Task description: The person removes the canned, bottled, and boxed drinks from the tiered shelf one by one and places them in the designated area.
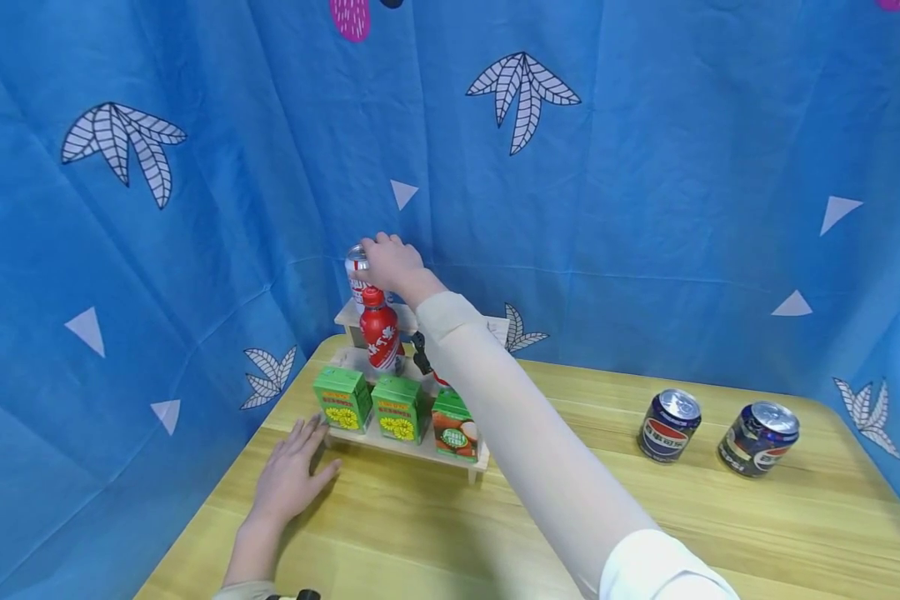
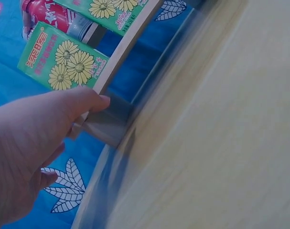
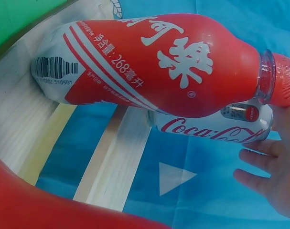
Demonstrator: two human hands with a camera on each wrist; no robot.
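At the back left, my right hand (image 1: 392,265) grips the top of a white Coca-Cola can (image 1: 356,271) on the top step of a pale wooden tiered rack (image 1: 397,450). In the right wrist view the can (image 3: 211,128) lies behind a red plastic bottle (image 3: 183,62) with a red cap, its fingertips at the can's end. That bottle stands on the middle step. My left hand (image 1: 292,471) rests by the rack's front left corner, fingers extended and thumb spread. The left wrist view shows the thumb (image 2: 94,101) over the rack's end, beside a green drink carton (image 2: 68,62).
Two green cartons with yellow flowers (image 1: 345,400) and a green-brown carton (image 1: 456,429) line the bottom step. My right forearm hides the rack's right part; a dark item (image 1: 422,354) peeks out beside it. Two dark blue Pepsi cans (image 1: 667,429) stand on the table at right. Blue curtains (image 1: 645,167) hang behind.
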